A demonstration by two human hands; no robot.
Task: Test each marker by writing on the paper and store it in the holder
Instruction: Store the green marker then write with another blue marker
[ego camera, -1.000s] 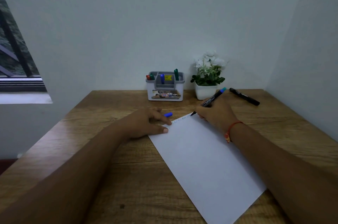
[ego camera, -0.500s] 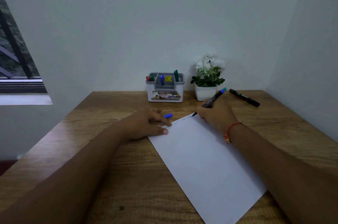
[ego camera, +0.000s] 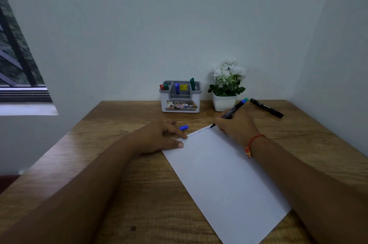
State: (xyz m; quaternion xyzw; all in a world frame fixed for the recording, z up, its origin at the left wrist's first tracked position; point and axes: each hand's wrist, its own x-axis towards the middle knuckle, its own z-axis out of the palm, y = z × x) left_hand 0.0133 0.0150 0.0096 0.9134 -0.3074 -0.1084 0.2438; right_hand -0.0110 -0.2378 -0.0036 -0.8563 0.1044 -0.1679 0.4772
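Observation:
A white sheet of paper lies slanted on the wooden desk. My right hand grips a black marker with a blue end, its tip touching the paper's far edge beside a line of small writing. My left hand lies flat, fingers pressing the paper's far left corner. The marker's blue cap rests just behind those fingers. A white and grey holder at the back wall has red, green and blue markers in it. One black marker lies at the back right.
A small white pot with white flowers stands right of the holder, close behind my right hand. Walls close the desk at the back and right. A window is at the left.
The marker tip has crept a little to the right along the paper's far edge, adding to the writing. My left hand has stayed in place.

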